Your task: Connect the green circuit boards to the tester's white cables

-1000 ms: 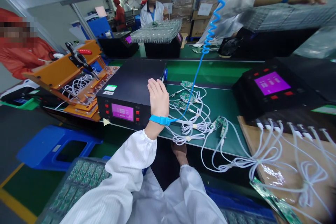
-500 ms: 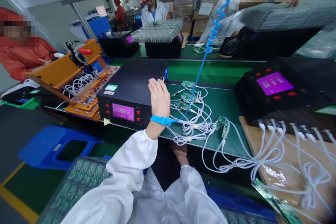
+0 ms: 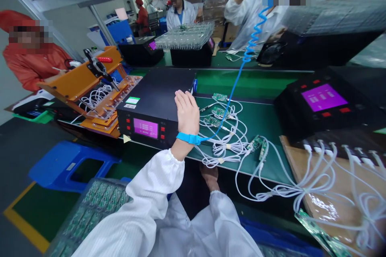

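My left hand point(image 3: 187, 115) lies with straight fingers against the front right corner of a black box point(image 3: 163, 84) with a lit pink screen point(image 3: 146, 128). Around its wrist is a blue strap point(image 3: 188, 138) tied to a coiled blue cord point(image 3: 249, 44). My right hand point(image 3: 210, 176) is at the underside of the table edge, its fingers hidden there. Beside my left hand, small green circuit boards point(image 3: 220, 111) with bundled white cables point(image 3: 229, 146) lie on the green tabletop point(image 3: 259, 118).
An orange fixture point(image 3: 99, 122) with a toggle clamp stands left. Another black box point(image 3: 325, 100) sits right, white cables plugged into it. A blue stool point(image 3: 51, 168) and trays of boards point(image 3: 99, 200) are below left. Co-workers point(image 3: 179, 14) are across the bench.
The view has shifted slightly, so the scene sits further right. A co-worker at the back right now has an arm raised near the coiled cord. My hands keep their places.
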Motion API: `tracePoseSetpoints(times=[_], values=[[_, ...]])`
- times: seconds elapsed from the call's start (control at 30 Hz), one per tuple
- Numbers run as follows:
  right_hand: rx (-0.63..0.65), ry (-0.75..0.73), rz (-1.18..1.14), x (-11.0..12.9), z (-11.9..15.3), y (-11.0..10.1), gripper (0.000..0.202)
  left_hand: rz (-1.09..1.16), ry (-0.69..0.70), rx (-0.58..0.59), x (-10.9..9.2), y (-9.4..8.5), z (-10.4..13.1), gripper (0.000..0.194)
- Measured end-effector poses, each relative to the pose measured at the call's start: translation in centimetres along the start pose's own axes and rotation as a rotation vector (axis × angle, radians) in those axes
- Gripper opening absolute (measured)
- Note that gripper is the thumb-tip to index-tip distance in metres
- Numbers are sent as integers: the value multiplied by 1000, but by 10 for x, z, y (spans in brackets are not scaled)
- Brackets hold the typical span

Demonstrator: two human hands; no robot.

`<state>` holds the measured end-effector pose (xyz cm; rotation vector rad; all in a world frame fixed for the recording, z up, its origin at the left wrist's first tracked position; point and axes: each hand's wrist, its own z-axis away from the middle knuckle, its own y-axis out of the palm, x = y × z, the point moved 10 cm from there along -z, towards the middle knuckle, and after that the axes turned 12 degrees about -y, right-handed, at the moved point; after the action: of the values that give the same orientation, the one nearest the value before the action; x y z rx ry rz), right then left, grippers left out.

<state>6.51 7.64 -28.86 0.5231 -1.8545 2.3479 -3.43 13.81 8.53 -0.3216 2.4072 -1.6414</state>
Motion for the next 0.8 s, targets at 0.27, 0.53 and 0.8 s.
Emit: tracePoseSetpoints(times=[0.27, 0.53, 0.8], values=[[-71, 144, -31, -16, 10, -8, 53, -16, 17, -3, -2, 0, 2, 64], [-70, 101, -103, -13, 6, -13, 51, 78, 19, 22, 0, 0, 2, 65], [-85, 14, -163, -8, -1, -17, 50, 160, 111, -157, -1, -9, 8, 69]])
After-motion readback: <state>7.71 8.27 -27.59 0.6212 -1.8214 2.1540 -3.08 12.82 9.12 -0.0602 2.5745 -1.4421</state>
